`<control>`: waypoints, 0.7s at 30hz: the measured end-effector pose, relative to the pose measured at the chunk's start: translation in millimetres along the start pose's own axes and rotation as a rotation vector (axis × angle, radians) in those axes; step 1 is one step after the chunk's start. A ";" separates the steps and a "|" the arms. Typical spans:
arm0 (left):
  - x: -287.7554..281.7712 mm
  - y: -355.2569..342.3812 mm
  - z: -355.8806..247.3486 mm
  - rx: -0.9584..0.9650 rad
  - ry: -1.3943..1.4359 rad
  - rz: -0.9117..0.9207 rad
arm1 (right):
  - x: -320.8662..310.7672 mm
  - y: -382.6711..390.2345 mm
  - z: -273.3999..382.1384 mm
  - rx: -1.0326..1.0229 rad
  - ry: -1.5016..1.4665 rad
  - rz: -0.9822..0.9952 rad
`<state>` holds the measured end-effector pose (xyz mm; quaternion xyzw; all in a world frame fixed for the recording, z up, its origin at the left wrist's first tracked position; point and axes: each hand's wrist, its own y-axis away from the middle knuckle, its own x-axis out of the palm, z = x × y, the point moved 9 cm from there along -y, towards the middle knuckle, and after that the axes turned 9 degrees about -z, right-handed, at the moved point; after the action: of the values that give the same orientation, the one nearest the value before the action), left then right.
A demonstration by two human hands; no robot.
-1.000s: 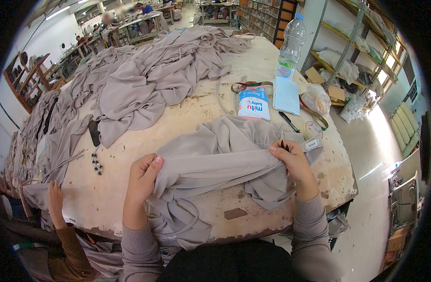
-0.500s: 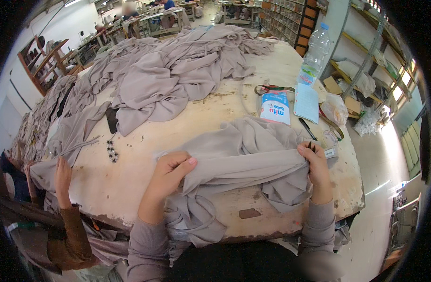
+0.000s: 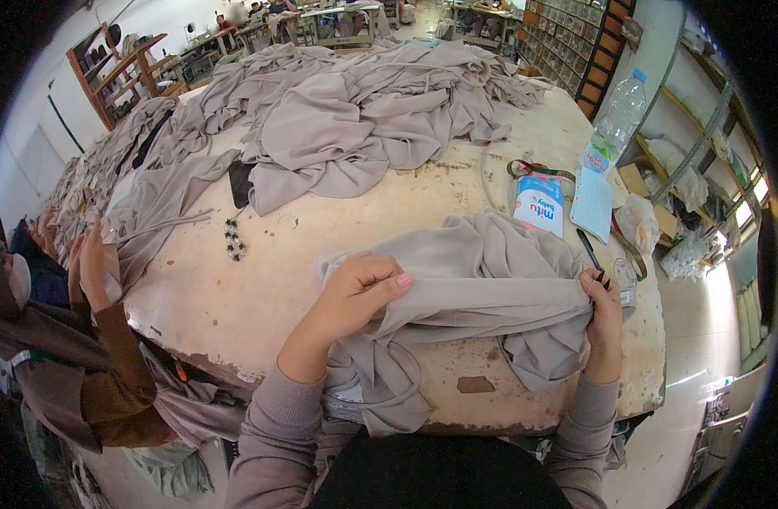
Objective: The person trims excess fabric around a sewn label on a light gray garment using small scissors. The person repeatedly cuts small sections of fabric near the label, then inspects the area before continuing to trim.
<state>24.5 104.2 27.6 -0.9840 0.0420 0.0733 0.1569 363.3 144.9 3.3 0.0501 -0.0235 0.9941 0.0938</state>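
Left hand [image 3: 353, 295] angled inward, fingers and thumb pinched on grey cloth [image 3: 482, 301]. Right hand [image 3: 605, 312] pointed upward, pinching the other end, a dark pointed object [image 3: 603, 280] at its fingertips. Cloth stretched between both hands' fingers.

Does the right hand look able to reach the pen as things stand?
Probably yes: the pen lies just beyond the right hand, apparently uncovered, though that hand would likely need to release the cloth first.
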 end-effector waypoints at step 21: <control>96.7 45.6 21.3 -0.511 0.626 0.068 | 118.6 86.7 -14.0 -0.037 0.343 0.455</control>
<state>112.2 61.9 -21.4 -0.9640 0.1009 -0.2168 -0.1159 229.6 82.4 -1.6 -0.1269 -0.0362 0.9829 -0.1282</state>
